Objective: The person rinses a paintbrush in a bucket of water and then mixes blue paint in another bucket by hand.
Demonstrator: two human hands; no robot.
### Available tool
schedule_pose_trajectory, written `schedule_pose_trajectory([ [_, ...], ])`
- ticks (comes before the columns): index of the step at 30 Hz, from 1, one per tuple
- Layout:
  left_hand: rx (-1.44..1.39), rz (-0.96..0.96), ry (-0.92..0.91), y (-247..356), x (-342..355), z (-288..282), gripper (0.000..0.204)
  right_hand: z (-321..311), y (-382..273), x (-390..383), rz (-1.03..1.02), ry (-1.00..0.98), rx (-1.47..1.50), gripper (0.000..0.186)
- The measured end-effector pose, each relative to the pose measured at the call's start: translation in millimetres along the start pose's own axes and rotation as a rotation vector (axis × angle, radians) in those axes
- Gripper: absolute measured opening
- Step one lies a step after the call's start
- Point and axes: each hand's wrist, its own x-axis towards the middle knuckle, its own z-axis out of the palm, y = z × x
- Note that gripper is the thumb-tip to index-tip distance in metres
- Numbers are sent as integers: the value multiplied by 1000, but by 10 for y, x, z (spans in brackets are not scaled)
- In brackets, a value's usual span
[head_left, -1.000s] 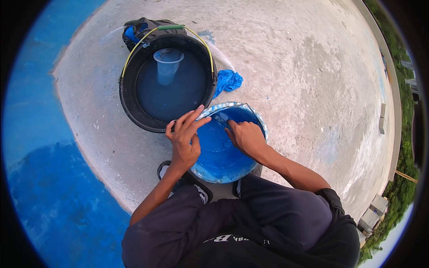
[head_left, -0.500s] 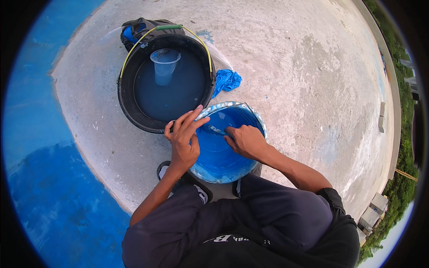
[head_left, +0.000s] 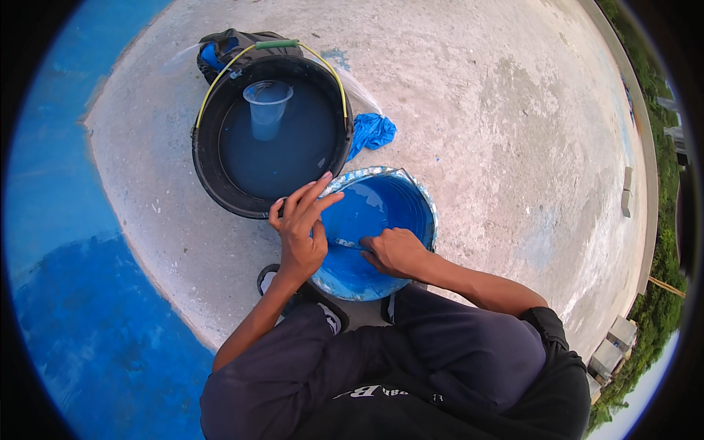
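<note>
Between my feet stands a paint bucket (head_left: 430, 220) with a white, blue-smeared rim and bright blue paint inside. My right hand (head_left: 396, 252) is closed inside it around the dark handle of a paint-coated tool (head_left: 345, 243), whose lower end is lost in the paint. At the bucket's left rim my left hand (head_left: 298, 231) rests with its fingers stretched out and spread, the fingertips close to the neighbouring black bucket. That black bucket (head_left: 207, 180) holds murky bluish liquid, and a clear plastic cup (head_left: 268, 106) stands or floats in it.
The black bucket's yellow wire handle has a green grip (head_left: 277, 45). Behind it lie a black plastic bag (head_left: 242, 38) and a blue-stained clear bag (head_left: 374, 132). Wet-looking blue paint (head_left: 103, 315) covers the floor at left; bare concrete (head_left: 506, 147) stretches right. Grey blocks (head_left: 614, 345) sit far right.
My right hand has moved slightly down and to the left in the paint bucket, the tool swinging nearer to me. The cup has drifted a little left. My left hand stays put.
</note>
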Motion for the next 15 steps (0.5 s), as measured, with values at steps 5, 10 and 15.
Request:
schedule_pose_trajectory([
  [5, 1, -6, -10, 9, 6, -28, 54, -346, 46, 126, 242, 145, -135, 24],
  [10, -9, -9, 0, 5, 3, -14, 55, -240, 160, 45, 289, -37, -252, 26],
  [15, 13, 1, 5, 0, 6, -4, 54, -78, 23, -10, 203, -307, -148, 31],
])
